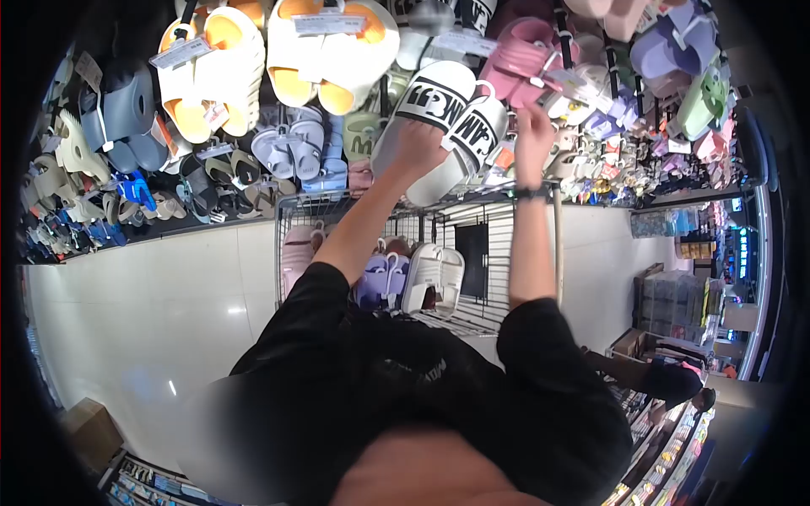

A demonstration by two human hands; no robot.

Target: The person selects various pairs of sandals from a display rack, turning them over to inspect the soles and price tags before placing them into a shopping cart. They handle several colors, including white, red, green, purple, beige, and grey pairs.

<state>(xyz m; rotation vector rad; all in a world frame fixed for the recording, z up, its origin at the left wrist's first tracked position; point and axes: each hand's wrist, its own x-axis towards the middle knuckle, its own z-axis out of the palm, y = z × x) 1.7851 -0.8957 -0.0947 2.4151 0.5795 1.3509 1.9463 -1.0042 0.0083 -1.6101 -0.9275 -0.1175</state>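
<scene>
Left hand (419, 148) had its fingers closed on the black-banded white slides (440, 108), held over the far side of the cart (558, 244). Right hand (537, 126) was raised just right of them by the pink slides (523, 57), fingers bunched; can't tell if pinching anything. Purple slippers (381, 281) sat in the cart, nearer.

We see a pale, glossy floor (143, 320) with bright reflections; cardboard box (89, 434) lower left, stacked goods (671, 299) right, blue lit sign (743, 253) beyond them.
</scene>
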